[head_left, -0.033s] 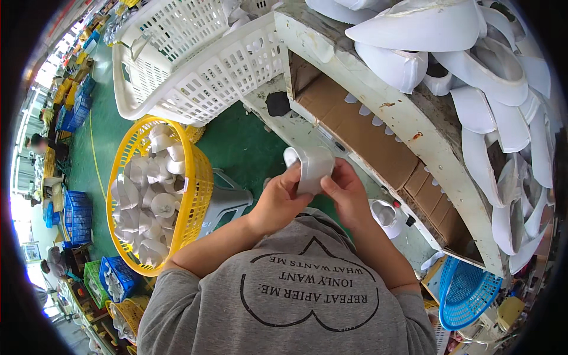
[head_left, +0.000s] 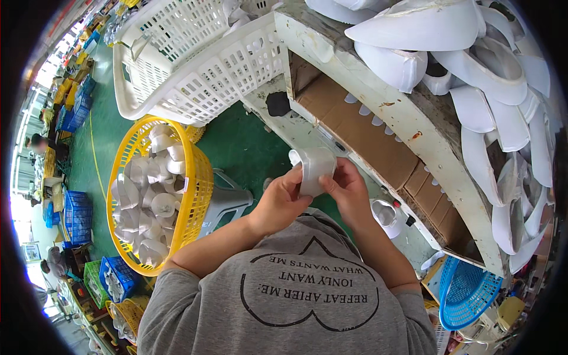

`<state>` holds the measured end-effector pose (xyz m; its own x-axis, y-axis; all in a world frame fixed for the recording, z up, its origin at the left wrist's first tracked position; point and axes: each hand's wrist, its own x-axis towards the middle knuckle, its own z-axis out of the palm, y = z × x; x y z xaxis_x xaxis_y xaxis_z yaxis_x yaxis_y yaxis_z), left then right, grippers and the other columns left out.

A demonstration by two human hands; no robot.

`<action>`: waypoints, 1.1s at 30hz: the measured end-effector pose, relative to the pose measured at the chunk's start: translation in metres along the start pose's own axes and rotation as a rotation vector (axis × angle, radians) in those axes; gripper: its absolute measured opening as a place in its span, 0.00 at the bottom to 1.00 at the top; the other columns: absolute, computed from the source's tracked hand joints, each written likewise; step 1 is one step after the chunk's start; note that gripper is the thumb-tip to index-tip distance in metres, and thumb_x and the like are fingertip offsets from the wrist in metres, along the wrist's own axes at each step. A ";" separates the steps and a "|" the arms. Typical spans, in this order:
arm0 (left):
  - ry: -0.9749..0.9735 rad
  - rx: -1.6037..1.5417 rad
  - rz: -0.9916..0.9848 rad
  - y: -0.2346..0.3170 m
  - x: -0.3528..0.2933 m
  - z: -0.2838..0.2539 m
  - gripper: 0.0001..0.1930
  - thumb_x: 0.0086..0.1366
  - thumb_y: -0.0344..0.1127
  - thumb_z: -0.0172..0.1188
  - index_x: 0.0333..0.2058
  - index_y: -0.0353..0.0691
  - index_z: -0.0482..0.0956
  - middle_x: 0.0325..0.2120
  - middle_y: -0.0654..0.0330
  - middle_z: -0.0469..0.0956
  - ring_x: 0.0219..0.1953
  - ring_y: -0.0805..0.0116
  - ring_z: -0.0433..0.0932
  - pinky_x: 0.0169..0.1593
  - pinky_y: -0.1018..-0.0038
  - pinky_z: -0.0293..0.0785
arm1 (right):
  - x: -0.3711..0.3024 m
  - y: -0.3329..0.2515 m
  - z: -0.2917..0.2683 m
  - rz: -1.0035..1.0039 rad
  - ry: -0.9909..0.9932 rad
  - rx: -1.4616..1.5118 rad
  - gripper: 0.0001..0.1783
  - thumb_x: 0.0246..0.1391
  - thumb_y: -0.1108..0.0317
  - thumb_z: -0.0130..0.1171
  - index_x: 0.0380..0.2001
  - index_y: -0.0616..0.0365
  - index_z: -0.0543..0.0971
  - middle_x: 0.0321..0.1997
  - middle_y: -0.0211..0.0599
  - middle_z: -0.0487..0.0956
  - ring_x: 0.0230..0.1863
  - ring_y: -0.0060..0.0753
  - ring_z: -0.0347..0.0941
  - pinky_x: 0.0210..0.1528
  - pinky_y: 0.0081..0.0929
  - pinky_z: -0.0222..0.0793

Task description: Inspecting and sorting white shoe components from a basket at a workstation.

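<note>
A white shoe upper (head_left: 318, 168), bent into a rounded loop, is held between my two hands in front of my chest. My left hand (head_left: 283, 198) grips its left side, thumb and fingers closed on the edge. On the other side my right hand (head_left: 348, 192) pinches it, the thumb pressed on the outer face and the fingers behind. Inside the loop, the fingertips are largely hidden. Beyond my right forearm another white upper (head_left: 386, 216) sits on the lower ledge of the workbench.
A yellow basket (head_left: 204, 189) full of white pieces rests on a grey stool (head_left: 228, 204) at left. A white crate (head_left: 195, 89) is ahead. Many white uppers (head_left: 485, 106) pile on the worn bench (head_left: 408, 112) at right. A blue basket (head_left: 467, 296) stands lower right.
The white shoe upper has shifted and turned slightly to the right in my hands. My right thumb has moved a little along its face. Both hands keep their hold.
</note>
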<state>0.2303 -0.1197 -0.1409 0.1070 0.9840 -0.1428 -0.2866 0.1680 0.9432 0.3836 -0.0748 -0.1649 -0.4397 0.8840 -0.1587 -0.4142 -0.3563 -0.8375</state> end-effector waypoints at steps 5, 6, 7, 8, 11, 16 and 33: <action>0.076 -0.249 -0.164 0.005 -0.001 -0.007 0.13 0.60 0.31 0.59 0.43 0.34 0.75 0.34 0.63 0.77 0.40 0.77 0.73 0.44 0.80 0.68 | -0.002 -0.002 -0.004 -0.113 -0.156 -0.463 0.13 0.52 0.71 0.60 0.40 0.61 0.71 0.33 0.29 0.75 0.35 0.20 0.72 0.41 0.20 0.69; 0.116 -0.311 -0.212 0.001 -0.001 -0.013 0.14 0.62 0.33 0.57 0.44 0.33 0.74 0.36 0.61 0.77 0.40 0.75 0.74 0.45 0.77 0.69 | -0.002 -0.003 -0.003 -0.113 -0.163 -0.463 0.13 0.52 0.71 0.60 0.40 0.61 0.71 0.33 0.29 0.75 0.35 0.20 0.72 0.41 0.20 0.69; 0.155 -0.374 -0.259 -0.001 -0.001 -0.016 0.15 0.64 0.36 0.55 0.45 0.32 0.72 0.37 0.59 0.77 0.40 0.73 0.75 0.46 0.74 0.70 | -0.003 -0.004 -0.003 -0.074 -0.161 -0.531 0.13 0.52 0.70 0.60 0.40 0.60 0.71 0.33 0.30 0.75 0.36 0.20 0.72 0.41 0.20 0.69; 0.162 -0.376 -0.255 -0.003 -0.003 -0.016 0.15 0.64 0.36 0.55 0.45 0.32 0.72 0.37 0.59 0.77 0.40 0.73 0.75 0.46 0.74 0.70 | -0.003 -0.005 -0.002 -0.036 -0.159 -0.598 0.13 0.53 0.69 0.60 0.40 0.60 0.71 0.33 0.30 0.75 0.36 0.19 0.72 0.41 0.20 0.69; 0.177 -0.265 -0.130 -0.007 -0.009 -0.011 0.15 0.65 0.38 0.54 0.44 0.32 0.73 0.35 0.61 0.78 0.38 0.75 0.74 0.44 0.76 0.70 | -0.003 -0.002 0.001 -0.045 -0.145 -0.280 0.11 0.55 0.66 0.57 0.38 0.59 0.72 0.28 0.28 0.72 0.32 0.18 0.69 0.36 0.20 0.67; 0.104 -0.228 -0.238 0.004 -0.015 0.000 0.17 0.63 0.41 0.57 0.40 0.30 0.77 0.34 0.61 0.78 0.39 0.77 0.73 0.46 0.78 0.68 | -0.005 -0.007 0.004 -0.164 -0.070 -0.730 0.14 0.59 0.59 0.52 0.37 0.61 0.72 0.25 0.32 0.67 0.27 0.22 0.63 0.31 0.22 0.62; -0.002 -0.455 -0.280 0.027 -0.015 -0.006 0.21 0.55 0.41 0.65 0.43 0.33 0.74 0.39 0.59 0.77 0.42 0.69 0.75 0.49 0.71 0.69 | 0.000 0.014 -0.035 -0.273 0.126 -0.359 0.31 0.60 0.44 0.43 0.50 0.63 0.67 0.49 0.38 0.72 0.50 0.33 0.68 0.50 0.32 0.66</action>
<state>0.2154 -0.1294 -0.1153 0.2400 0.8978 -0.3693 -0.6309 0.4334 0.6435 0.4051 -0.0693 -0.1951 -0.2431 0.9688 0.0487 -0.1896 0.0018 -0.9819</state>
